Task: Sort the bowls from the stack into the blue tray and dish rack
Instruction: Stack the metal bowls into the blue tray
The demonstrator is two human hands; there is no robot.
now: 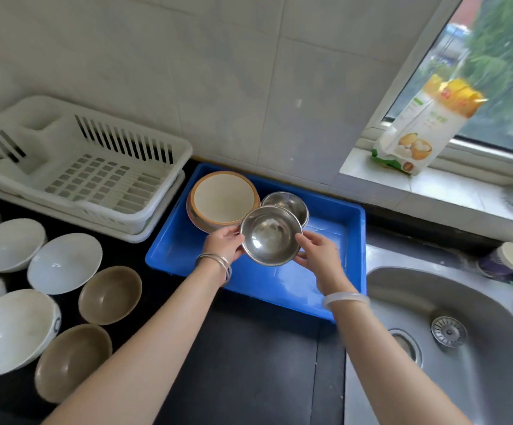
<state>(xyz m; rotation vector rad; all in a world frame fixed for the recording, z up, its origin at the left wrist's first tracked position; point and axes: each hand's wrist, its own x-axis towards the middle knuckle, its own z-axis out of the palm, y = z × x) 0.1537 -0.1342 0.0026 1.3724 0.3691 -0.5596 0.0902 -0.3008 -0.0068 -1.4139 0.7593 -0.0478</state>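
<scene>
Counter: black, in front of the tray; a bare stretch lies between the two forearms.
Tan bowls: two, upright, left of the tray and nearer than it, apart from each other.
White bowls: several left of the tray, beside the tan ones; the outer ones are cut off by the picture's edge.
Sink: steel, just right of the tray, its rim close to the tray's right wall.
Left hand: over the tray's middle, fingers curled round the left rim of the steel bowl.
Right hand: grips the same bowl's right rim, thumb on the edge; the other fingers are hidden under it.
Steel bowl: held between both hands above the tray, mouth tipped toward the camera.
Tray room: the near half and the right side of the blue floor are bare.
Big bowl: brown outside, cream inside, in the tray's far left corner.
Second steel bowl: in the tray just right of the big bowl, partly covered by the held one; whether the two steel bowls touch cannot be told.
Rack: white, left of the tray's far corner, close to the tray wall.
Carton: on the sill beyond and right of the tray, leaning.
</scene>
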